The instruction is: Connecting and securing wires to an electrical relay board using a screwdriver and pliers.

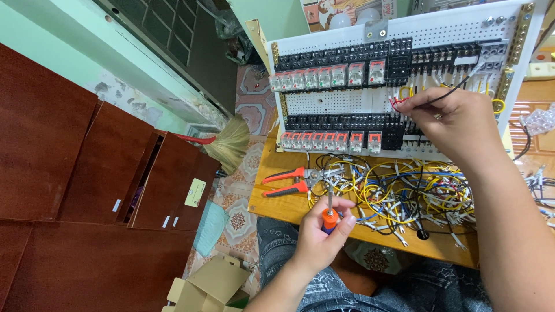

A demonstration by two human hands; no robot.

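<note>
Wire (439, 97), black, red-tipped: pinched in your right hand (457, 124) at panel (347, 104); wiring step. Left hand (321, 234) below panel, closed around screwdriver (329, 216); seat tip, then tighten.

I have one view only, from the head camera: it looks steeply down and forward, close over my lap, facing the white perforated upright wiring panel (399, 86) beyond the near yellow wooden board (277, 202).

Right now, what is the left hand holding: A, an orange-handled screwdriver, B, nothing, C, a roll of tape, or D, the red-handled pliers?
A: the left hand grips an orange-handled screwdriver, shaft up, while the red-handled pliers lie untouched on the wooden board.
</note>
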